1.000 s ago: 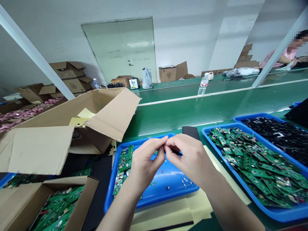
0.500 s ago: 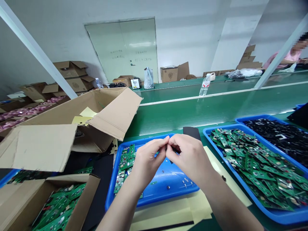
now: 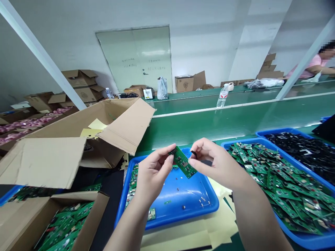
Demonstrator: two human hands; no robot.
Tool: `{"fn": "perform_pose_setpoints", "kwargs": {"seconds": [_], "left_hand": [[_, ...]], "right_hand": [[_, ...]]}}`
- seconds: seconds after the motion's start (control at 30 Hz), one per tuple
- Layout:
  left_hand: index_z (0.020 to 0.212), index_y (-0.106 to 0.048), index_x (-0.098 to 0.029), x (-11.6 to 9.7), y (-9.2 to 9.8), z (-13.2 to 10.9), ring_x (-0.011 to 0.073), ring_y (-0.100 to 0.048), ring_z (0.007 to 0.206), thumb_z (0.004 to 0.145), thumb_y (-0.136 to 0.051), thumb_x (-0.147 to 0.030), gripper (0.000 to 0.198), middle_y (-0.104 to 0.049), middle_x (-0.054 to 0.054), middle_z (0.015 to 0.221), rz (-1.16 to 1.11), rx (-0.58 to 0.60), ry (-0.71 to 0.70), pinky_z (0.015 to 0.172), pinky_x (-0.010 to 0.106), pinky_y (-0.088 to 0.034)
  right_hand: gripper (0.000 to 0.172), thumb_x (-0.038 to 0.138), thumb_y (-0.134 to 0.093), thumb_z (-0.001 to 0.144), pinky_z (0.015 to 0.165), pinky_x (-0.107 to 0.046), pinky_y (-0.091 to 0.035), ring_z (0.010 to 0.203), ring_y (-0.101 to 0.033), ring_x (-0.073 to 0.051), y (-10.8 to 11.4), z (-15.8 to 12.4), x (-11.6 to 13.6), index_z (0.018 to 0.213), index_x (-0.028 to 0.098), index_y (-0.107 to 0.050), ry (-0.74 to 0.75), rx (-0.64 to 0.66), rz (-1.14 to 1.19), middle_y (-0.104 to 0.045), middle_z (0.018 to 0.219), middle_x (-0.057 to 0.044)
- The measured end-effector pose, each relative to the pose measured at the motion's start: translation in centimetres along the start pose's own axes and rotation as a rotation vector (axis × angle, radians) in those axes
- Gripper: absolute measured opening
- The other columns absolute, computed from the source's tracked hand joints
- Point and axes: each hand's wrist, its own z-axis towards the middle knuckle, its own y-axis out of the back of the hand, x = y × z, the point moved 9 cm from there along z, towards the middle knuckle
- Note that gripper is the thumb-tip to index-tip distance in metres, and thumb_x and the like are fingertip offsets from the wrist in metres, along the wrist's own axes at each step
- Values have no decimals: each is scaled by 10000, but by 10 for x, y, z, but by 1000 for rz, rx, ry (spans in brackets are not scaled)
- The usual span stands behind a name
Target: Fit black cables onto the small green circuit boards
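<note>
Bench (image 3: 199,130) is green, white wall (image 3: 204,38) and pale door (image 3: 141,48) behind it, cardboard box (image 3: 184,84) near the back. The circuit board (image 3: 182,163) is up over a blue tray (image 3: 213,206), long axis on a diagonal: one end upper left, the other pointing down and right. Left hand (image 3: 151,172) has the upper end pinched, thumb against fingers. Right hand (image 3: 220,164) pinches a little black piece (image 3: 194,153) by the board's right edge; can't tell if they touch.
</note>
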Motion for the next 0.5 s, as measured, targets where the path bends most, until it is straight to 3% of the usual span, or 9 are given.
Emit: {"fn": "perform_pose_setpoints", "kwargs": {"seconds": [0.1,0.33,0.5], "left_hand": [[1033,-722,-211,1,5,0,122,-681,650,805,-643,-223,241,-753,33,808,-55,-23,11,584,191,-587],[933,-753,-193,-11,20,4,157,-713,681,721,-716,-173,216,-767,45,813,-23,-96,11,605,218,-614],[849,-762,-239,-29,30,5,133,-706,731,701,-722,-106,204,-762,3,811,121,-151,-161,649,195,-600]], "right_hand": [[175,180,-597,755,606,-215,-477,681,-553,-100,-13,-3,4,865,210,-463,17,79,116,-525,758,31],[219,149,-620,761,625,-212,-495,707,-575,-91,-15,-3,2,893,218,-460,52,34,283,-555,820,16],[217,174,-648,761,639,-212,-504,709,-588,-90,-14,-4,4,894,219,-483,71,1,354,-579,810,20]]}}
